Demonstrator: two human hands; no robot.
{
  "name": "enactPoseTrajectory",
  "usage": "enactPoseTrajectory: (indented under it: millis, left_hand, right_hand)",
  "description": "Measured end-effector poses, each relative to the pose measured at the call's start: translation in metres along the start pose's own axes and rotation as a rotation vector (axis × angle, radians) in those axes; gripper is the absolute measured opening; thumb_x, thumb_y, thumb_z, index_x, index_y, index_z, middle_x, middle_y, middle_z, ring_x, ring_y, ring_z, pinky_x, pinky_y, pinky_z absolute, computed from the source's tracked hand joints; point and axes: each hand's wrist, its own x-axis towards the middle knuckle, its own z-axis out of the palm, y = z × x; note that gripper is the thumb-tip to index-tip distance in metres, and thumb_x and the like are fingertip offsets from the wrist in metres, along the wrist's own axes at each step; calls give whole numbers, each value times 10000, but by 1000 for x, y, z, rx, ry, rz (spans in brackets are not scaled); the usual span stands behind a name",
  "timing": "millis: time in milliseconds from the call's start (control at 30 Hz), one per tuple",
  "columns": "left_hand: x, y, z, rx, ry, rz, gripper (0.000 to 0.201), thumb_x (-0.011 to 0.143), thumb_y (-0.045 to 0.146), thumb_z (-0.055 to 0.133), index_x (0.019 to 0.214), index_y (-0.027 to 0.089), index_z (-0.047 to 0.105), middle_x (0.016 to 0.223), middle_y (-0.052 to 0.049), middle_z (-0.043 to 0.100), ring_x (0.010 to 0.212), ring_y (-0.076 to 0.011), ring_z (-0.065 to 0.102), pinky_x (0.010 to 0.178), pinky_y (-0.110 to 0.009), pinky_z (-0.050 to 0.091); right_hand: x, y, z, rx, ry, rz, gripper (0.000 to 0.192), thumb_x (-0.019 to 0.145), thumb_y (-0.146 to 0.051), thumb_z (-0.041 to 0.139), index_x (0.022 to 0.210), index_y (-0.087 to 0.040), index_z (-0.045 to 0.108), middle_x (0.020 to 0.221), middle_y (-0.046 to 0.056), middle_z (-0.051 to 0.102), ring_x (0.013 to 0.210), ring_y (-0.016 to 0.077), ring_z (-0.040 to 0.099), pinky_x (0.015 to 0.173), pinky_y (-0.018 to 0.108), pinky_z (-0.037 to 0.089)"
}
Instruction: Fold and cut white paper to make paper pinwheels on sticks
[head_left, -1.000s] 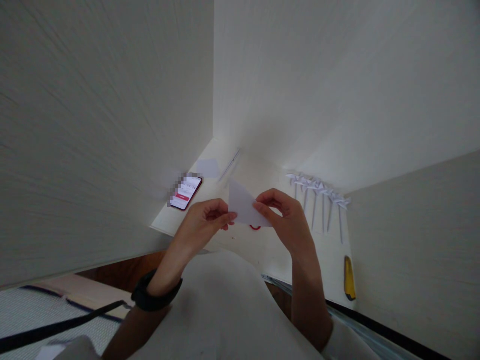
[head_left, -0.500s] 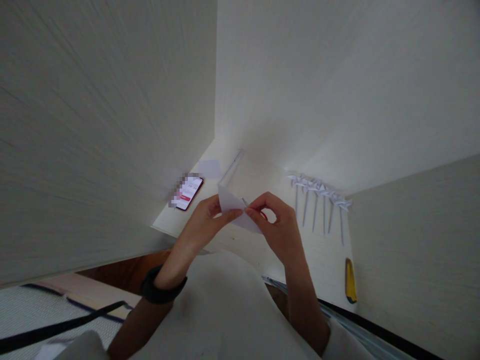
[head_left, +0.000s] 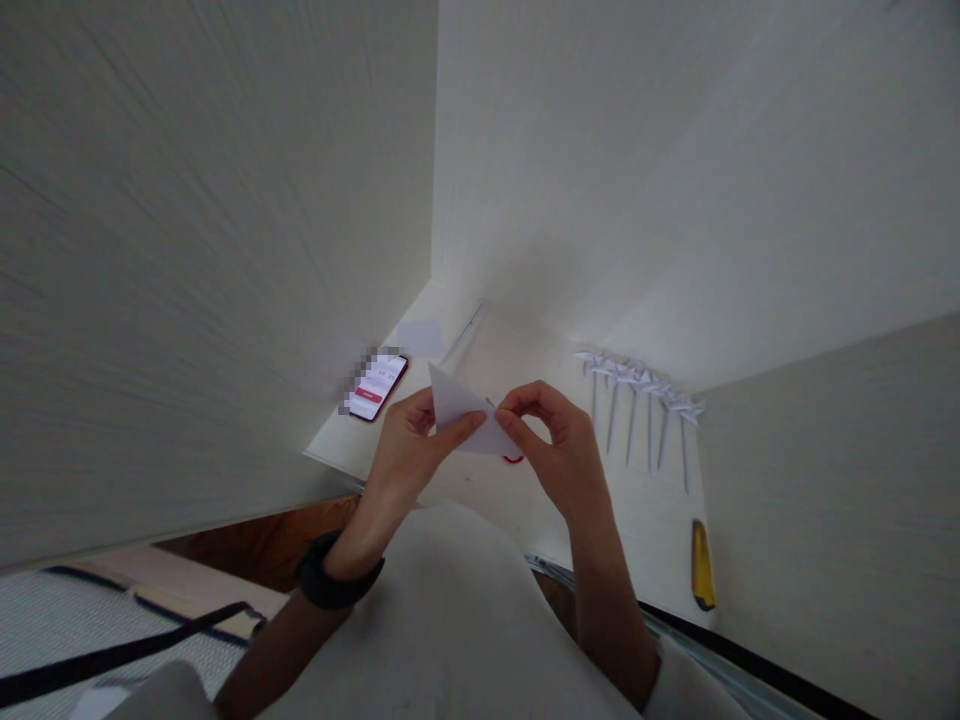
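A sheet of white paper (head_left: 461, 405) is in my left hand (head_left: 420, 430), the thumb lying on its near face and the fingers behind it. The thumb and forefinger of my right hand (head_left: 551, 430) pinch together at the paper's right part. A thin grey pointed thing (head_left: 490, 402) sticks out by those fingertips; its kind is too small to tell. Below the paper's lower right edge shows a curved red piece (head_left: 514, 459), mostly hidden. Behind the paper, a thin white stick (head_left: 466, 330) lies on the white tabletop (head_left: 450, 480).
Several white paper pinwheels (head_left: 637, 378) on sticks lie in a row at the right. A yellow-handled cutter (head_left: 702, 565) rests near the right wall. On the left are a phone (head_left: 379, 388) and a small pale paper piece (head_left: 420, 338). White walls enclose the tabletop.
The paper has turned and tilted a little in my left hand, uncovering more of the stick. The red piece now shows under the paper's edge. My right fingers stay pinched.
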Motion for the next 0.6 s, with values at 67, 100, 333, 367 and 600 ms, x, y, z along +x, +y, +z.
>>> enactPoseTrajectory:
  millis: [67,100,333,367,600]
  left_hand:
    - [-1,2,1,2,-9,-16,234,673,313,771,824,150,700,813,-58,741,644,-172,652,606,-279,535]
    - [-1,3,1,2,-17,-22,221,672,309,770,808,150,700,792,-53,738,633,-168,648,594,-272,531]
    - [1,3,2,78,-39,24,200,698,338,736,761,149,711,719,-39,724,605,-172,634,526,-245,485]
    - [2,2,2,103,-34,47,199,700,338,734,757,148,714,724,-39,724,616,-175,635,533,-246,483]
    - [7,-5,-2,263,-31,228,158,752,305,711,761,147,709,726,-23,699,669,-161,618,605,-238,472]
  right_hand:
    - [0,0,0,-9,-6,-8,41,800,-220,630,772,-202,608,752,13,623,738,158,599,589,254,465]
    - [0,0,1,-16,-7,-14,39,799,-216,626,768,-202,606,749,12,619,735,156,595,591,253,465]
    - [1,-1,3,-95,-19,-20,37,785,-213,608,755,-195,597,728,13,624,705,151,590,585,251,449]
    - [1,-1,3,-100,-28,-17,37,785,-215,605,756,-195,595,732,15,626,704,151,589,586,251,450]
    - [5,-1,5,-91,-46,-26,21,768,-192,587,751,-197,576,737,13,625,719,152,604,653,272,478]
